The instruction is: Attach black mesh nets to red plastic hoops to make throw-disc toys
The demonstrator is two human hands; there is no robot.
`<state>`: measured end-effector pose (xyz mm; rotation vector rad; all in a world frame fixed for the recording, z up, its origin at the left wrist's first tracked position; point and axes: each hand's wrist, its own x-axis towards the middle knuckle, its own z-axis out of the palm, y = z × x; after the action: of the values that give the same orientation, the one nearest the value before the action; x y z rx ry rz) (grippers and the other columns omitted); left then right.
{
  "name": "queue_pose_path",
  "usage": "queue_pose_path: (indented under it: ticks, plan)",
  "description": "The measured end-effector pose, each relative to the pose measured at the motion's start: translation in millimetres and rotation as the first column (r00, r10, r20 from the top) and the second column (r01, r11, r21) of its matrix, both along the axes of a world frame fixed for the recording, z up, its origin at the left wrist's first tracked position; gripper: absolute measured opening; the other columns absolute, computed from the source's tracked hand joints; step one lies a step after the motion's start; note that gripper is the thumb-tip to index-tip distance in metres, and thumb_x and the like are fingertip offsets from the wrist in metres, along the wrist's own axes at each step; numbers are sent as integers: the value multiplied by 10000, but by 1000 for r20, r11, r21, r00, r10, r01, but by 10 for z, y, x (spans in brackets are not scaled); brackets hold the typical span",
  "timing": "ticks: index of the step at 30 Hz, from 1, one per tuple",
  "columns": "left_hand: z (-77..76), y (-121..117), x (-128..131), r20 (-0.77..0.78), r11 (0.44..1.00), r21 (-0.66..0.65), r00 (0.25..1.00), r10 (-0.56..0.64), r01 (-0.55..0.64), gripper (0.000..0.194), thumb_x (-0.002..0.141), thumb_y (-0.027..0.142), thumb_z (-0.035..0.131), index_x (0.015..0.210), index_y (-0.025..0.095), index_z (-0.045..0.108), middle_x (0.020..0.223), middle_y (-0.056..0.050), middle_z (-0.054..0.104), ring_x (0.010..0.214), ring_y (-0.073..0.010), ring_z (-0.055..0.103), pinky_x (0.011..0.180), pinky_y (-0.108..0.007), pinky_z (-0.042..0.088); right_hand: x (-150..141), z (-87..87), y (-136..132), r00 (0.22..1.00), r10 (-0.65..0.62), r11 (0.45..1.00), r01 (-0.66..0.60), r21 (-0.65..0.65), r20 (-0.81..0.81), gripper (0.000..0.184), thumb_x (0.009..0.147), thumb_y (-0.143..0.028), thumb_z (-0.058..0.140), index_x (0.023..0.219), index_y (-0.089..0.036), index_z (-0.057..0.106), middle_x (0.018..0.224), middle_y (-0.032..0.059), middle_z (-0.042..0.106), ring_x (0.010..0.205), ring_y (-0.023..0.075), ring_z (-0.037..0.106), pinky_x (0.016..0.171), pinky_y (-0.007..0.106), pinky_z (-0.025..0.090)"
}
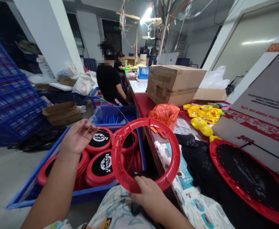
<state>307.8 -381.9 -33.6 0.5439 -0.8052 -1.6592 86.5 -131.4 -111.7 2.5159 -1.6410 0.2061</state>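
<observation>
Ring at centre, upright, gripped at its 6 o'clock edge by right hand. Left hand at 9 o'clock of ring, apart from it, above crate. Finished discs stacked in crate, behind ring. Second crate at 12 o'clock of first. Table at 3 o'clock of both crates. On table: bag at 1 o'clock of ring; cardboard box behind bag; toy pieces at 2 o'clock; netted hoop at 4 o'clock. Seated person at 11 o'clock, beyond second crate.
</observation>
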Motion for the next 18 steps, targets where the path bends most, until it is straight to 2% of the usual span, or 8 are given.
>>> queue_pose_path:
  ticks: [3,6,9,12,15,18]
  plan:
    - [19,-111,174,-54,996,22,995,86,-85,147,833,182,548,704,170,479,569,77,491,598,-62,515,755,-263,502,-50,78,-4,999,-45,998,46,42,-17,147,868,-351,586,993,-340,662,1157,61,538,953,212,509,763,309,417]
    - [-114,-339,341,-52,981,60,981,188,-185,263,844,155,509,624,157,366,524,77,428,518,-45,422,638,-203,464,-97,195,-8,993,-113,992,113,47,-20,188,894,-330,549,1056,-348,643,1145,71,542,930,202,504,748,308,414]
    - [-441,-603,420,56,959,122,966,251,-256,218,880,173,510,675,158,437,572,72,440,517,-62,435,577,-214,459,-129,330,3,986,-167,983,169,68,-28,197,908,-344,527,1066,-331,644,1129,69,550,934,197,498,758,310,412]
    - [-864,-768,399,234,950,174,948,214,-258,168,905,297,539,898,132,565,777,9,561,611,-96,532,558,-243,484,-155,437,54,984,-156,981,165,107,-84,172,906,-355,528,972,-294,675,1094,57,563,904,196,500,727,311,410]
    - [-1207,-749,342,386,957,158,907,168,-244,239,907,324,538,1059,142,566,959,-46,602,746,-136,591,634,-291,528,-191,520,142,984,-115,982,132,131,-133,172,915,-314,517,928,-272,682,1097,66,570,897,197,504,710,313,408]
    - [-1340,-594,269,482,974,27,856,185,-226,290,898,333,551,1122,148,550,1060,-70,594,856,-177,605,717,-353,541,-250,612,232,982,-135,982,151,114,-135,178,919,-289,510,981,-271,676,1129,90,570,920,200,508,727,318,414]
